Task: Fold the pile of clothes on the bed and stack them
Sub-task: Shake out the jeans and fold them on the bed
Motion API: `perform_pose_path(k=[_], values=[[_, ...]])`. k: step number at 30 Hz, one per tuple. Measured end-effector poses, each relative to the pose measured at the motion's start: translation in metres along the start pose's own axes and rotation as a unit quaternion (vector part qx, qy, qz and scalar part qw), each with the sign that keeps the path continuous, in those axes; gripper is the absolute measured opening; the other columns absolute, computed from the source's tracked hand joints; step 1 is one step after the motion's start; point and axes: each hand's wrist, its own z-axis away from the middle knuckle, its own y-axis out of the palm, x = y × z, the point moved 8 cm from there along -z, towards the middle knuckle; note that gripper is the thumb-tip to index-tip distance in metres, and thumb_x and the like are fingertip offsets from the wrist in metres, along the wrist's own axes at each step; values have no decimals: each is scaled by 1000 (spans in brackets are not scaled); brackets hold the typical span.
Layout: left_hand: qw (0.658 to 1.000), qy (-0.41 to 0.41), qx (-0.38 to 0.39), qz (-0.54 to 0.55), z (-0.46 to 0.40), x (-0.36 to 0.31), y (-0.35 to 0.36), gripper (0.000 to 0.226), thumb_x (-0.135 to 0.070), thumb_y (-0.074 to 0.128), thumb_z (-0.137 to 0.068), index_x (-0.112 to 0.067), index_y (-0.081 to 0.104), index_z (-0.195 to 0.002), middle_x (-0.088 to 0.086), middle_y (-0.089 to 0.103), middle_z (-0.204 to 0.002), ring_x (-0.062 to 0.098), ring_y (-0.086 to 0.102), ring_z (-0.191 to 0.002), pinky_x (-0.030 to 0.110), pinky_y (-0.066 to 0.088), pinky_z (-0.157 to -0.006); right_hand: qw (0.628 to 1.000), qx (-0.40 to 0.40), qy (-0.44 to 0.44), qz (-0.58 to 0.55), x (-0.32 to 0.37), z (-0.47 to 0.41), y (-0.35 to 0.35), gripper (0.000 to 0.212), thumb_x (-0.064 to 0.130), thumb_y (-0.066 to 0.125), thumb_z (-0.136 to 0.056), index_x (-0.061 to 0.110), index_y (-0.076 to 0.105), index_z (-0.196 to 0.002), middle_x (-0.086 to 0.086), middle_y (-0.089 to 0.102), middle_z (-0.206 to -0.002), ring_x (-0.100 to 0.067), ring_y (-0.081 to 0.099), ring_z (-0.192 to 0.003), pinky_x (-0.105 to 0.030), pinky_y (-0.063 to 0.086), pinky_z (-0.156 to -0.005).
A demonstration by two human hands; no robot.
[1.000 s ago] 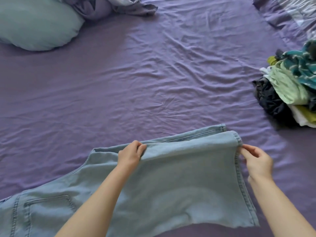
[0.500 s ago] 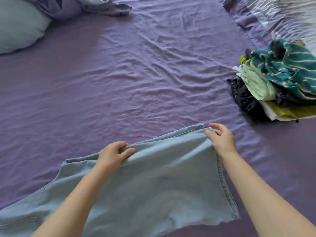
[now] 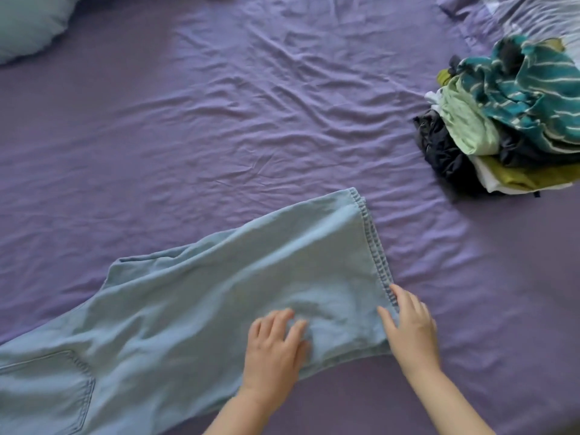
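Note:
Light blue jeans (image 3: 219,296) lie flat on the purple bed sheet (image 3: 219,120), legs folded one over the other, hem pointing toward the far right and a back pocket at the lower left. My left hand (image 3: 276,350) presses flat on the leg near the hem, fingers spread. My right hand (image 3: 411,328) rests at the hem's near corner, its fingers straight along the stitched edge. A loose pile of clothes (image 3: 508,120) sits at the right: a teal striped piece on top, with pale green, black, white and olive pieces below.
A pale blue pillow (image 3: 28,23) lies at the far left corner. A striped cover (image 3: 533,17) is bunched at the far right corner. Wrinkled bare sheet spreads between the jeans and the pillow.
Both hands let go of the lifted leg edge they pinched and moved toward me. The leg now lies flat, and both hands rest on it near the hem.

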Motion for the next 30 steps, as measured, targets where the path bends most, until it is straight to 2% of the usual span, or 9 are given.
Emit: perform_pose_path(k=[2,4,6,9,15,18,23,26,30], values=[[999,-2,39,20,28,-7,12,20,-32,71,-74,-21,71,-91,5,66,-105,27,59,-98,38,47,-85,999,-3,37,0,-18,13,-1,44,8,76,-75,3,63,-116,-16,66,-107,-40,59,-98,-47,44,-81],[996,-21,82,25,46,-6,17,41,-30,90,-56,-19,73,-92,8,67,-105,28,60,-97,42,54,-84,998,1,58,-14,-24,15,-5,32,10,75,-77,3,65,-107,-16,67,-100,-39,58,-98,-46,41,-81],[994,-38,103,10,56,-2,16,52,-26,94,-45,-17,72,-91,6,67,-98,25,57,-95,44,55,-83,997,11,64,-38,-27,12,-11,21,12,72,-80,3,65,-98,-17,67,-93,-39,56,-96,-46,40,-79],[993,-78,90,-15,60,8,9,44,-17,93,-45,-16,70,-83,2,64,-86,26,62,-83,37,51,-79,996,-2,70,-59,-40,6,-27,15,13,69,-83,3,65,-93,-18,65,-91,-39,53,-93,-45,40,-78],[992,-101,74,-25,71,6,9,30,0,85,-58,-14,61,-68,1,58,-71,25,59,-69,33,48,-62,988,62,114,-84,-50,23,-5,25,20,66,-86,-5,62,-90,-29,57,-104,-37,48,-106,-40,34,-89],[989,-136,65,-6,79,2,7,31,3,83,-60,-12,59,-70,2,57,-74,25,58,-68,32,46,-59,981,90,127,-116,-46,27,0,24,18,67,-85,-1,56,-93,-25,58,-98,-36,51,-99,-39,36,-77],[975,-200,91,-35,88,-7,-3,48,-12,92,-46,-10,67,-87,6,65,-90,28,66,-82,42,55,-77,962,94,113,-231,-37,13,-34,31,12,73,-78,12,48,-96,-7,58,-87,-24,53,-78,-34,40,-69],[968,-234,51,-75,81,-3,-24,54,-1,89,-36,-9,69,-86,6,65,-82,28,64,-70,35,55,-65,910,108,111,-385,-17,5,-58,35,9,72,-81,16,44,-101,-3,56,-90,-18,58,-75,-33,52,-59],[968,-238,-15,-72,80,9,-61,34,11,73,-49,-8,69,-78,7,62,-66,27,60,-53,32,48,-45,895,108,71,-428,14,-4,-89,36,7,67,-84,16,43,-109,-3,57,-91,-13,60,-69,-28,54,-46]])
